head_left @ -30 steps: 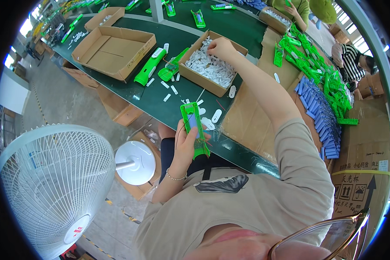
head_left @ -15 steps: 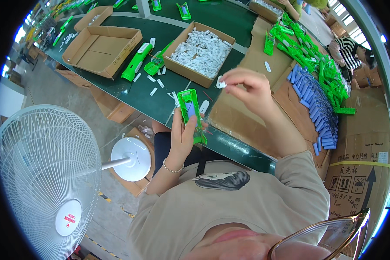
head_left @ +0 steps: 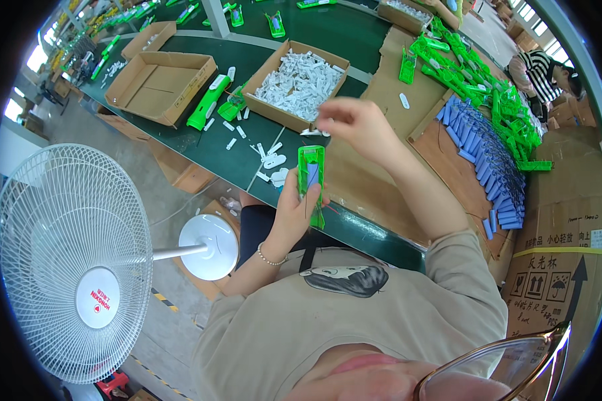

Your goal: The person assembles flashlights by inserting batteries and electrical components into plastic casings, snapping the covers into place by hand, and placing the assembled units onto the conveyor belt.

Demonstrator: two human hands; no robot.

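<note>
My left hand (head_left: 293, 204) is closed round a green plastic casing (head_left: 320, 180), held upright above the table's near edge. Inside the casing lies a blue-violet cylindrical cell (head_left: 312, 172), with thin dark wire beside my thumb. My right hand (head_left: 356, 125) is above and to the right of the casing, fingers pinched at a small white plastic piece (head_left: 311, 132). That piece shows at the fingertips, near the front corner of a cardboard box (head_left: 274, 115) heaped with white plastic parts (head_left: 299, 81). Several white pieces (head_left: 273, 160) lie loose on the green tabletop left of the casing.
A shallow cardboard tray (head_left: 192, 90) and a closed green casing (head_left: 207, 103) are at the left. Blue-violet cells (head_left: 481, 157) and a pile of green casings (head_left: 512, 120) cover the right side. A white fan (head_left: 73, 260) stands at the lower left; stacked cartons (head_left: 555, 220) stand right.
My right hand has moved left, toward the box's front corner, with the white piece. My left hand has shifted the casing slightly right and turned it more upright.
</note>
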